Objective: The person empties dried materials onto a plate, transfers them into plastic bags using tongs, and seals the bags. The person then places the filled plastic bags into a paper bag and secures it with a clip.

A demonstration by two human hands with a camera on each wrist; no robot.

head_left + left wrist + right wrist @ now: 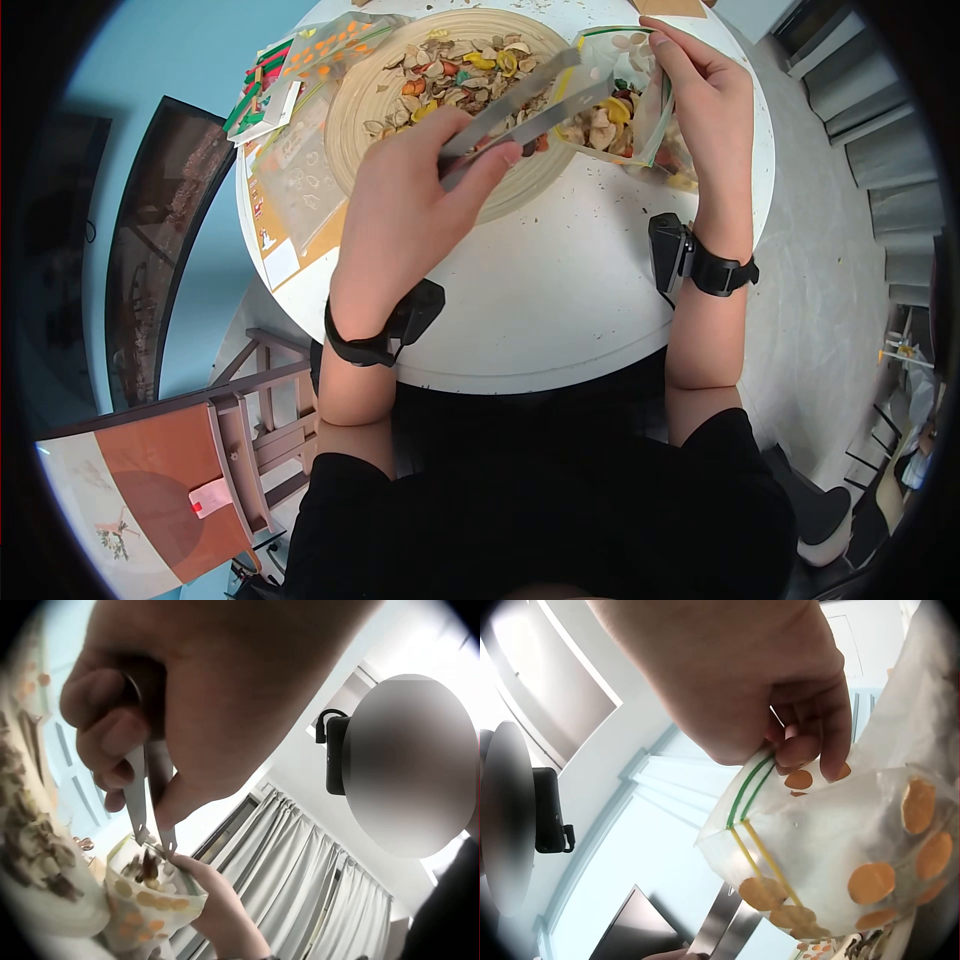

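Observation:
My left hand (415,195) grips metal tongs (515,110), whose tips reach the mouth of a clear zip bag (605,115) with dried petals inside. In the left wrist view the two tong arms (136,791) stand slightly apart above the bag (150,900). My right hand (712,110) pinches the bag's far right rim and the mouth is spread. In the right wrist view the fingers of my right hand (780,697) hold the green and yellow zip edge (751,787). A round wooden tray (345,130) holds many dried petals (470,85).
Left of the tray lie a bag with orange dots (335,42), a flat clear bag (300,185) and a white box of red and green sticks (265,105). Small crumbs dot the white round table (540,300). A wooden chair (270,430) stands at the lower left.

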